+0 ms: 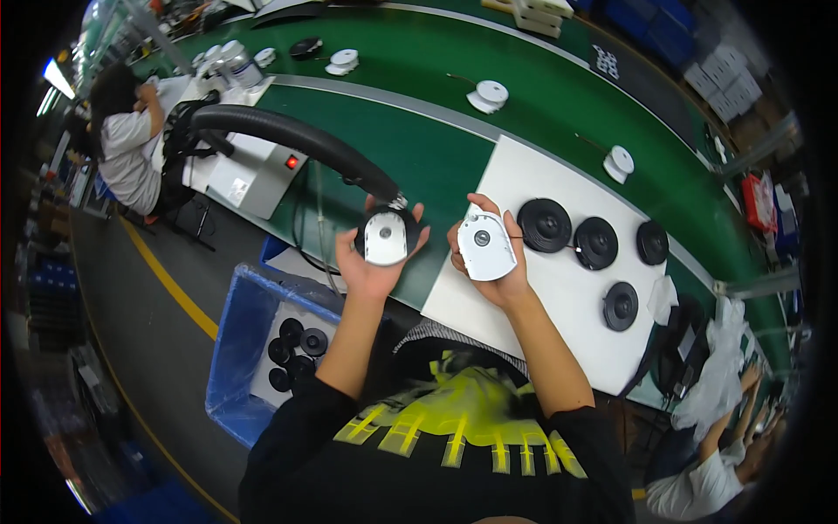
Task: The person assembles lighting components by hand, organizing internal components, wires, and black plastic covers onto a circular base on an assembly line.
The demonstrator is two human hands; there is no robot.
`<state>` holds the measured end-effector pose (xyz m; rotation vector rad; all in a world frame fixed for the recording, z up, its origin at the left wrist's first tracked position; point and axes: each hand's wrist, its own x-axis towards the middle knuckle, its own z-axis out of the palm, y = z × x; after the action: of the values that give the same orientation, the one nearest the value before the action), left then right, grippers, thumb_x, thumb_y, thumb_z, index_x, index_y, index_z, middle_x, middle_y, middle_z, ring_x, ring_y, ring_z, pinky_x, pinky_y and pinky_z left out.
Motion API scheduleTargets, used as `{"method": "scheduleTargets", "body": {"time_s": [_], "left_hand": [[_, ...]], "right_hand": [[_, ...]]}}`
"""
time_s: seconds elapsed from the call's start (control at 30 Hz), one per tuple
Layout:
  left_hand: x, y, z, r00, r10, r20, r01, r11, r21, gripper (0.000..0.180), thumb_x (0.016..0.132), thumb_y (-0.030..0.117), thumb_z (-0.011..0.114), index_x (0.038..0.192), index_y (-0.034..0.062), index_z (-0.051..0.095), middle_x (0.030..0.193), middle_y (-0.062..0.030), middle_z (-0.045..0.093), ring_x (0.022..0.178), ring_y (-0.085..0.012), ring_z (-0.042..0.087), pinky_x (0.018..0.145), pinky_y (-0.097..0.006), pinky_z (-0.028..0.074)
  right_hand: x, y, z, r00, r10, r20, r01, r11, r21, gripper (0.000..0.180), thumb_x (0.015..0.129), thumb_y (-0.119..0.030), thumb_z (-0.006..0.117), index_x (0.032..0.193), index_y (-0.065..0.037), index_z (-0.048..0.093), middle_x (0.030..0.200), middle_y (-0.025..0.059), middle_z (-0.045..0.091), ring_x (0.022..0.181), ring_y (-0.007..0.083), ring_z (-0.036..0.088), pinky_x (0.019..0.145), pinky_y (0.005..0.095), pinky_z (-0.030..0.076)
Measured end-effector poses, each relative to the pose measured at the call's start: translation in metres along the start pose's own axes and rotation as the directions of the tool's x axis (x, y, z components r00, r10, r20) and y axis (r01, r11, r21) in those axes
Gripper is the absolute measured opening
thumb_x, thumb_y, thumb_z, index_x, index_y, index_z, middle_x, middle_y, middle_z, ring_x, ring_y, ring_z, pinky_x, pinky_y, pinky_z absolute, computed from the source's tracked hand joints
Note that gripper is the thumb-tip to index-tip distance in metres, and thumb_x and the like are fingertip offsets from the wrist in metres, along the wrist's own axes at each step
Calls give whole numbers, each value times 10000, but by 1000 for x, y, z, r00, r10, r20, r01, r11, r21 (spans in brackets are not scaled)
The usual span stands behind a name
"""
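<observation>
My left hand (pixel 367 278) is closed round a round black part with a silver-white plate (pixel 385 237) on its face, fingers curled up at its sides. The end of a thick black ribbed hose (pixel 301 131) comes down right at the top of that part; whether they touch I cannot tell. In my right hand (pixel 513 286) is a flat white housing (pixel 486 248), rounded at one end, with a dark hub in its middle. A thin dark wire runs from its right edge toward the black discs. Both pieces are held up side by side over the bench edge.
Several black discs (pixel 544 225) lie on a white board (pixel 559 306) at the right. White round units (pixel 488 96) stand on the green conveyor (pixel 401 74) beyond. At lower left, a blue bin (pixel 229 349) holds black discs. Co-workers sit at far left (pixel 131 140) and lower right (pixel 707 476).
</observation>
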<state>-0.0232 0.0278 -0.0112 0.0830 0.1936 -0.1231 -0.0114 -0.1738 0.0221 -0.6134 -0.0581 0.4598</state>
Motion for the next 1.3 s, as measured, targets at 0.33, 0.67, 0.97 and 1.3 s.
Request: {"method": "scheduleTargets", "body": {"time_s": [0.33, 0.67, 0.97, 1.3], "left_hand": [[-10, 1, -7, 994, 78, 79, -87, 989, 121, 547, 950, 469, 410, 1398, 158, 458, 1408, -233, 439, 1310, -464, 394, 996, -565, 394], [13, 7, 8, 999, 12, 50, -10, 999, -38, 572, 969, 554, 349, 1426, 222, 442, 1419, -242, 440, 1326, -447, 395, 1080, -605, 326], [8, -52, 11, 909, -344, 235, 365, 930, -50, 628, 953, 581, 333, 1479, 239, 374, 1443, -227, 426, 1286, -486, 423, 903, -588, 484], [-33, -103, 60, 936, -110, 333, -134, 765, 630, 693, 975, 593, 323, 1452, 92, 298, 1345, -243, 487, 1196, -342, 555, 992, -479, 466]], "right_hand": [[50, 37, -16, 971, 24, -238, -50, 994, -102, 494, 1019, -569, 329, 1265, -187, 522, 1091, 13, 613, 993, 154, 600, 788, 304, 500], [3, 24, 13, 989, 14, 150, -57, 957, 284, 479, 1015, -520, 281, 1285, -185, 493, 819, 160, 525, 567, 190, 419, 509, 298, 326], [-46, -19, 4, 956, -200, 217, 147, 961, 236, 444, 1009, -521, 308, 1221, -155, 441, 798, 155, 513, 582, 177, 401, 540, 308, 353], [-76, -36, 12, 673, -680, 290, 423, 32, -906, 403, 939, -421, 530, 1151, -78, 506, 906, 132, 556, 743, 246, 560, 629, 349, 458]]}}
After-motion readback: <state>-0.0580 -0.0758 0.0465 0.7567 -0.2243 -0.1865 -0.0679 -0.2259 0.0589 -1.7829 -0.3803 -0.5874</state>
